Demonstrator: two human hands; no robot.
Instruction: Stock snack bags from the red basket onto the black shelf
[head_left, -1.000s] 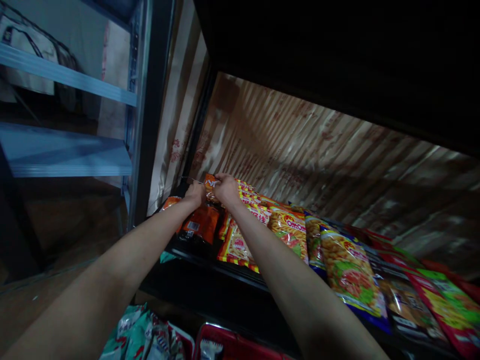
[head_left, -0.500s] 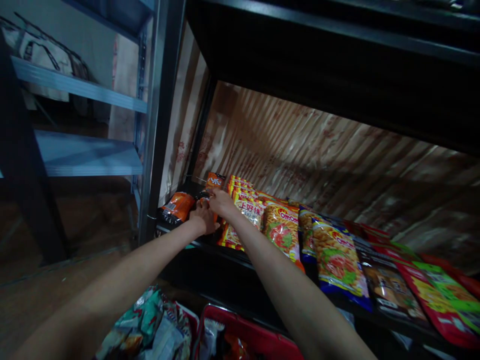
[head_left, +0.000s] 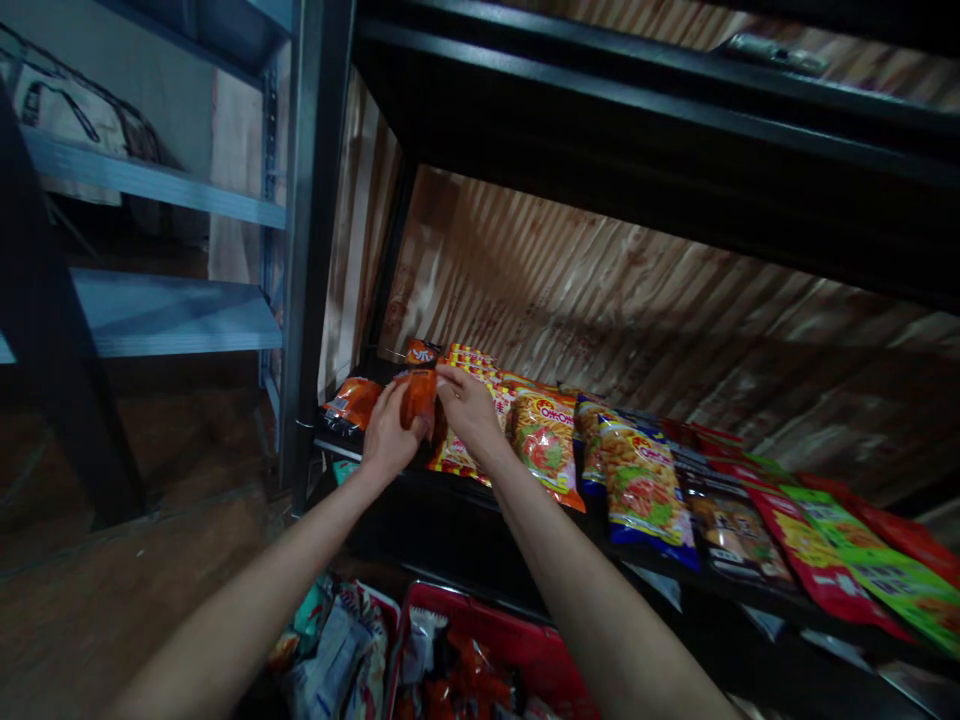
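An orange snack bag (head_left: 421, 395) is held upright between my two hands at the left end of the shelf. My left hand (head_left: 388, 432) closes on its left side, thumb toward the front. At its upper right edge, the curled fingers of my right hand (head_left: 466, 402) grip the bag. Another orange bag (head_left: 355, 402) lies on the shelf left of my hands, and a further orange packet (head_left: 422, 351) stands behind. Yellow-and-red snack bags (head_left: 459, 452) stand in a row beside and partly behind my right hand.
The black shelf (head_left: 450, 492) carries more snack bags (head_left: 645, 480) to the right. Below stand a red basket (head_left: 525, 650) with orange packets and a container of teal and white packets (head_left: 330, 650). A black post (head_left: 307, 250) and blue-grey shelving (head_left: 180, 310) rise at the left.
My hands have lifted the orange bag upright from low among the bags, and it shows clearly between them. The view has shifted slightly.
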